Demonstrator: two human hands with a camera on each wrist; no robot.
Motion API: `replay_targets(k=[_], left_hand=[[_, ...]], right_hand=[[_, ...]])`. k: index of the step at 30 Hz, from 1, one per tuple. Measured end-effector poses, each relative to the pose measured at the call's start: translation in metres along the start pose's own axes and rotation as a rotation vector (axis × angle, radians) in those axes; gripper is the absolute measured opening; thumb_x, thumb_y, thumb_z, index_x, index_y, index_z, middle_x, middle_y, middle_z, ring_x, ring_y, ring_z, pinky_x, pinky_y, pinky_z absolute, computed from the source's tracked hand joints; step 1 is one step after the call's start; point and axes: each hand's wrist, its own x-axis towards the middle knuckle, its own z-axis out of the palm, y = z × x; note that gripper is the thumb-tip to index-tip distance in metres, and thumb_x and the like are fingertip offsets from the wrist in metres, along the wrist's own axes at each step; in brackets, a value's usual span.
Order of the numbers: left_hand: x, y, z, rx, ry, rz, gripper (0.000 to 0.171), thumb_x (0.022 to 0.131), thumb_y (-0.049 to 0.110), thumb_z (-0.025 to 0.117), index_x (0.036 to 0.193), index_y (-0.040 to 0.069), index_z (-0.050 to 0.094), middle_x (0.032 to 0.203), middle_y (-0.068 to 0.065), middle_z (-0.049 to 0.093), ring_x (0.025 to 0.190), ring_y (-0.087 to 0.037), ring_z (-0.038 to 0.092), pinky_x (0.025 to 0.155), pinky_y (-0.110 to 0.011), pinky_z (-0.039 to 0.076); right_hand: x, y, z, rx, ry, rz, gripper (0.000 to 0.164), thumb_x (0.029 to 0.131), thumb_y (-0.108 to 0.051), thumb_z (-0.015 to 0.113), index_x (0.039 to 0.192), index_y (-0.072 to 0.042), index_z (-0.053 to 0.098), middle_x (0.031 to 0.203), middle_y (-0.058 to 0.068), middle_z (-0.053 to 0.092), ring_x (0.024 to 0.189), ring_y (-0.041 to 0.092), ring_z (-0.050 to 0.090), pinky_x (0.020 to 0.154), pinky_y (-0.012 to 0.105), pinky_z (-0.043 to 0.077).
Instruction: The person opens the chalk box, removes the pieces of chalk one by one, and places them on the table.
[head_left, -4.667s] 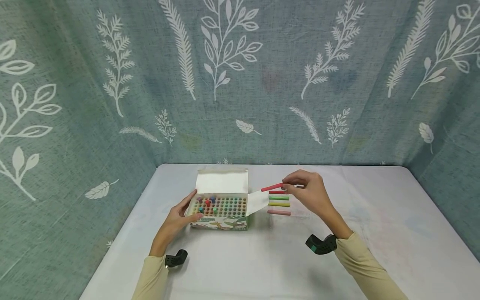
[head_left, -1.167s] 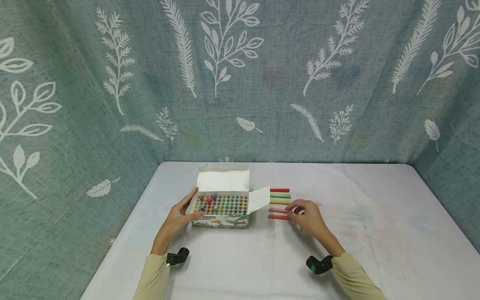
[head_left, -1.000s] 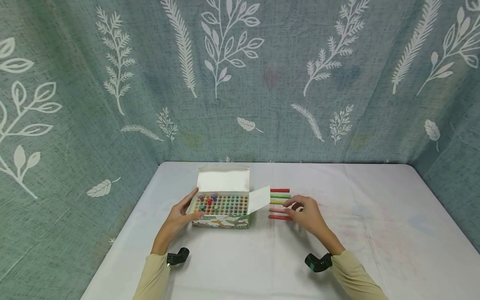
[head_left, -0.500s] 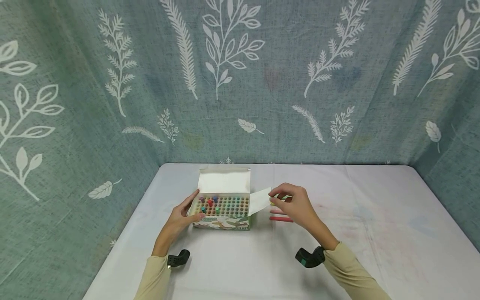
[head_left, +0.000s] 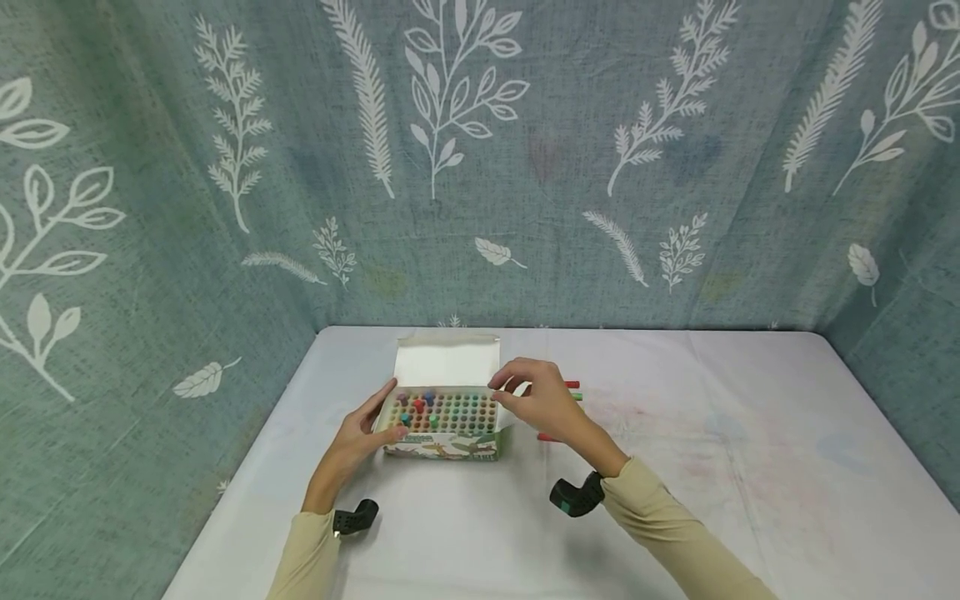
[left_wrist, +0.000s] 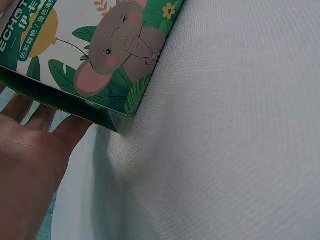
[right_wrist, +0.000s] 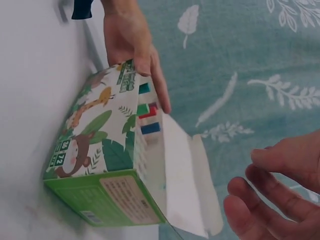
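My left hand [head_left: 354, 437] grips the left end of a printed cardboard box [head_left: 442, 447], thumb along the front rim and fingers behind it. The box's lid [head_left: 447, 360] stands raised. Inside is a holed grid with several coloured sticks poking up, among them a red one [right_wrist: 148, 113] and a blue one [right_wrist: 150, 128]. My right hand [head_left: 542, 400] hovers over the box's right end with loosely bent fingers, and in the right wrist view nothing shows between them. The left wrist view shows the box's elephant print [left_wrist: 112, 52] and my left fingers at its end.
To the right of the box, partly behind my right hand, lie a red stick [head_left: 573, 385], a green stick [head_left: 577, 397] and another red stick [head_left: 549, 437]. The white cloth [head_left: 465, 533] has faint colour smudges. A patterned curtain [head_left: 555, 250] stands behind.
My right hand laid the red stick it held at the front of the row, then moved left, without a stick, to the box's right end. My left hand stays on the box.
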Motion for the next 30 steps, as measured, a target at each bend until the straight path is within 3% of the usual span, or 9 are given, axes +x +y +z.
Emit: replay_targets(k=[8,13,22,30], left_hand=[[-0.005,-0.002,0.000,-0.008,0.022,-0.007,0.077,0.078,0.020,0.068,0.139,0.033,0.024,0.144,0.004,0.019,0.132,-0.021,0.013,0.101,-0.055,0.015],[-0.005,-0.003,-0.001,-0.013,-0.005,-0.001,0.076,0.079,0.020,0.067,0.139,0.034,0.023,0.144,0.007,0.016,0.133,-0.017,0.010,0.102,-0.054,0.014],[-0.011,0.019,0.002,-0.021,-0.012,-0.005,0.075,0.080,0.017,0.066,0.141,0.027,0.022,0.145,0.003,0.014,0.133,-0.019,0.007,0.102,-0.054,0.012],[-0.009,0.025,0.004,-0.051,-0.023,-0.014,0.076,0.080,0.018,0.066,0.141,0.026,0.022,0.145,0.004,0.015,0.133,-0.017,0.009,0.103,-0.051,0.015]], right_hand=[[0.011,0.000,0.019,-0.036,-0.100,-0.030,0.010,0.080,-0.005,0.063,0.086,-0.013,0.066,0.089,0.003,0.061,0.073,0.013,0.058,0.059,0.022,0.048],[0.017,0.000,0.028,-0.060,-0.140,-0.049,0.010,0.079,-0.003,0.063,0.086,-0.011,0.065,0.089,0.005,0.062,0.072,0.013,0.058,0.061,0.021,0.047],[0.026,0.000,0.042,-0.105,-0.215,-0.056,0.012,0.079,-0.004,0.063,0.089,-0.009,0.065,0.091,0.004,0.061,0.074,0.013,0.057,0.062,0.020,0.046],[0.034,0.002,0.055,-0.140,-0.286,-0.080,0.017,0.079,-0.001,0.058,0.093,-0.007,0.066,0.091,0.005,0.061,0.075,0.010,0.056,0.062,0.018,0.046]])
